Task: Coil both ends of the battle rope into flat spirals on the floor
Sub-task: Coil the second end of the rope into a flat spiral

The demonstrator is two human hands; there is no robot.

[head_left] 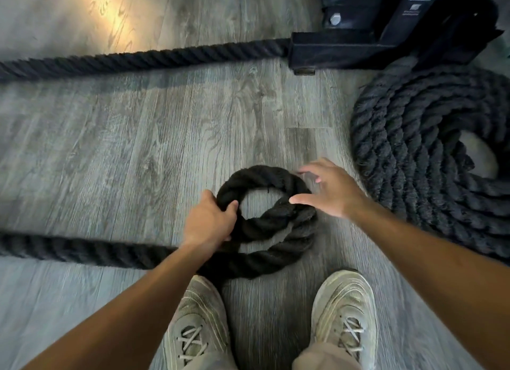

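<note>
— Head view, from the left: a straight run of battle rope [82,252] is seen lying across the grey plank floor [138,149], feeding into a small loose spiral [271,220] just ahead of two beige shoes [198,320].

— And the left hand [211,222]?

— Closed around the spiral's left edge — thumb inside the ring, fingers wrapped over the rope.

— The right hand [331,193]?

— Held open, fingers spread, nothing gripped; the thumb tip is set against the spiral's right side.

— Further right?

— A large finished coil [408,154] is laid flat beside the black rack base [358,47] — another rope length [151,56] runs left from that base.
</note>
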